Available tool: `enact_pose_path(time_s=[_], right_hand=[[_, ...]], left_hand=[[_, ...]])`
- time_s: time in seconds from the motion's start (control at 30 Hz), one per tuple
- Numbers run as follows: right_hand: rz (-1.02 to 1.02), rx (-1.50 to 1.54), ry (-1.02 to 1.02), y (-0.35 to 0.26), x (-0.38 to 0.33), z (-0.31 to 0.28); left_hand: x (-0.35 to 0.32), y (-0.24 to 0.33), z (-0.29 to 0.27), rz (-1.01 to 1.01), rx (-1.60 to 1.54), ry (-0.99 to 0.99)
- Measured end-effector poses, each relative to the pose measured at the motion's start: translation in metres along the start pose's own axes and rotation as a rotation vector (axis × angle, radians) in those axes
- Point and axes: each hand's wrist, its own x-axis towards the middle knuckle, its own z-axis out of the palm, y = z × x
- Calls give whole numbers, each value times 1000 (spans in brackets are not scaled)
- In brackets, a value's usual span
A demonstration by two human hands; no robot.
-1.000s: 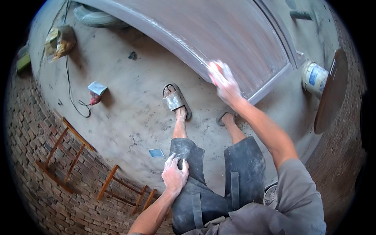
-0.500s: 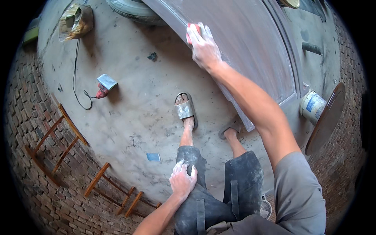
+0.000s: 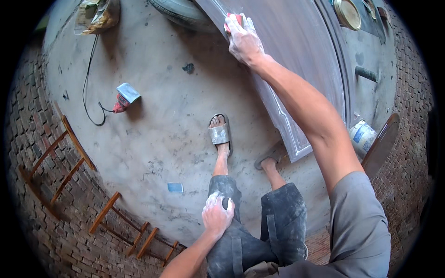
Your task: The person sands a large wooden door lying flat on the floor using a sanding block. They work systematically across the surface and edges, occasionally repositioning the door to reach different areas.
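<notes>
Red block (image 3: 239, 19) held under the bent fingers of the right hand (image 3: 245, 42) and set against the left rim of the large grey panel (image 3: 301, 51), ahead and to the right, near the tyre (image 3: 183, 16). Left hand (image 3: 218, 214) laid loosely spread, fingers slightly bent, over the left knee (image 3: 223, 184); nothing was seen held in it. Step in hand was judged to be rubbing-down of the panel's edge. For the next stroke, the block was judged to need flat, even pressure, guided along the curve without slipping off.
</notes>
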Motion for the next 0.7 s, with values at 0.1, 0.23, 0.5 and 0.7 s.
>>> enact_pose_path(time_s=[0.1, 0.23, 0.5, 0.7], right_hand=[[85, 144, -52, -12, -73, -10], [248, 247, -242, -11, -293, -78], [179, 207, -134, -4, -187, -51], [109, 141, -299, -1, -238, -72]], left_hand=[[-6, 0, 5, -23, 8, -7], [-5, 3, 2, -65, -30, -50], [-10, 1, 9, 7, -8, -21], [-2, 4, -8, -100, -63, -35]])
